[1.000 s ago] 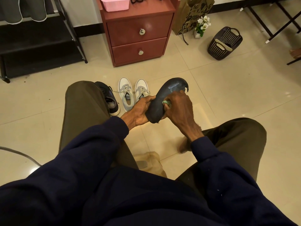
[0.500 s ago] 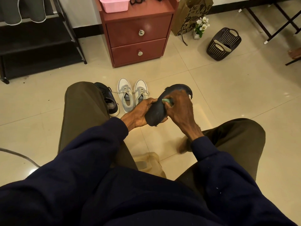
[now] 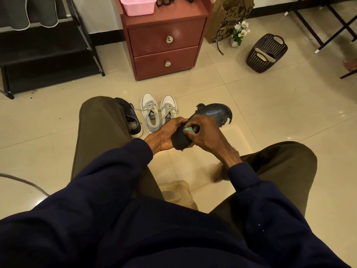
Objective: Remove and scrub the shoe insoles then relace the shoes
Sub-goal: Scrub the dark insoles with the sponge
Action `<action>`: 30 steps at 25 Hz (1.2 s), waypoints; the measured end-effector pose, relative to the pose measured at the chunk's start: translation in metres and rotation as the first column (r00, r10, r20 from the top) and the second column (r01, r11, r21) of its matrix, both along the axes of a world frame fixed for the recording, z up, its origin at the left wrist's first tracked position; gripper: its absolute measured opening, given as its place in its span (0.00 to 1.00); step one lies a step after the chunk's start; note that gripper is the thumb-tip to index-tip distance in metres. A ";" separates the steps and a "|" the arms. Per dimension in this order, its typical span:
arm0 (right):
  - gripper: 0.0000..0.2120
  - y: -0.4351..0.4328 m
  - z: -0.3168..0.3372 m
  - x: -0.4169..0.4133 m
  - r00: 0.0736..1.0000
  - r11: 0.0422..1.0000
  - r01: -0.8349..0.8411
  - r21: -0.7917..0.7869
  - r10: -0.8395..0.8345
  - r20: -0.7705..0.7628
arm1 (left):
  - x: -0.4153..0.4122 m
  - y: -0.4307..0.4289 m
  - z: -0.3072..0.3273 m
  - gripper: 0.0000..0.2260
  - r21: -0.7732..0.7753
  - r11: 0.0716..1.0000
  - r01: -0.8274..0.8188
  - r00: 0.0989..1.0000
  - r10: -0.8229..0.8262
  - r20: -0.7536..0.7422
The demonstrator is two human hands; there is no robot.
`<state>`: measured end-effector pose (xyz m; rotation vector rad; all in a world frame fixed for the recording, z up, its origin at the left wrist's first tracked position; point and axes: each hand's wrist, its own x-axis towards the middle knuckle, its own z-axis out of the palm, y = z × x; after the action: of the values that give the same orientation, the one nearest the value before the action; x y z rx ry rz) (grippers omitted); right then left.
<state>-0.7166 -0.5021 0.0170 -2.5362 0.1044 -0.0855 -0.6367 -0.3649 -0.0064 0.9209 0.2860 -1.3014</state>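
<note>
Scrubbing step, by the look. The left hand (image 3: 166, 135) grips the near end of the dark insole (image 3: 213, 113) from underneath. The right hand (image 3: 205, 132) pinches a small green pad (image 3: 189, 130) down onto its upper face. The hands are close together, almost touching, each clamped on its own thing.

The insole is in the air over the gap between the knees, not on a lap. Likely reason: drips and grit land on the tile, not the trousers. The left grip sits right by the rubbing spot, probably to brace a floppy sheet so it doesn't fold under pressure. The far end sticks out away from the person, with a ragged edge and a pale sheen, maybe wet or soapy; can't tell which.

The pair of white sneakers (image 3: 150, 113) stands side by side on the floor just beyond the hands, laces in. A dark shoe (image 3: 132, 120) is beside the left knee, half hidden by it. Both are parked within reach, presumably so the next one is easy to grab.

The red cabinet (image 3: 164, 39) behind carries a pink tub (image 3: 138, 5) and dark tangles (image 3: 164, 1), possibly pulled laces, unconfirmed. The dark basket (image 3: 258, 60) well off to the right holds a pale strip, perhaps another insole; that's a guess. Something pale on the floor between the legs is too blurred to name.
</note>
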 end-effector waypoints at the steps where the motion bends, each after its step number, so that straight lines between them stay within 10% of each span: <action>1: 0.03 -0.001 0.001 0.000 1.000 0.999 0.015 -0.031 -0.015 0.014 | 0.000 0.001 0.000 0.10 0.002 1.000 -0.004 1.000 0.004 0.005; 6: 0.07 -0.028 0.000 0.000 0.910 0.907 0.411 -0.098 -0.400 0.114 | -0.001 0.002 0.002 0.15 -0.016 0.995 0.098 0.995 -0.098 0.031; 10: 0.05 -0.002 0.002 -0.002 0.995 0.995 0.083 0.062 -0.086 0.048 | -0.001 0.001 -0.001 0.12 -0.012 0.998 0.063 0.998 -0.063 0.018; 16: 0.05 -0.026 -0.003 0.001 0.919 0.919 0.385 -0.088 -0.373 0.126 | -0.001 0.003 0.000 0.16 -0.008 0.996 0.094 0.995 -0.094 0.035; 21: 0.02 0.005 0.008 -0.004 0.998 1.000 -0.023 0.006 0.024 -0.062 | 0.001 0.001 0.001 0.12 -0.033 0.999 0.001 1.000 0.000 0.022; 27: 0.09 -0.023 0.006 -0.004 0.948 0.926 0.318 -0.204 -0.313 0.057 | 0.002 0.002 0.003 0.14 -0.045 0.999 -0.014 1.000 0.016 0.025; 30: 0.02 -0.006 0.007 -0.005 0.994 0.995 0.094 -0.016 -0.094 -0.062 | 0.002 0.000 0.000 0.12 -0.020 0.999 -0.045 0.999 0.046 0.018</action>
<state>-0.7215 -0.5082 0.0244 -2.5475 0.2488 -0.0441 -0.6346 -0.3647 -0.0062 0.9047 0.2786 -1.2514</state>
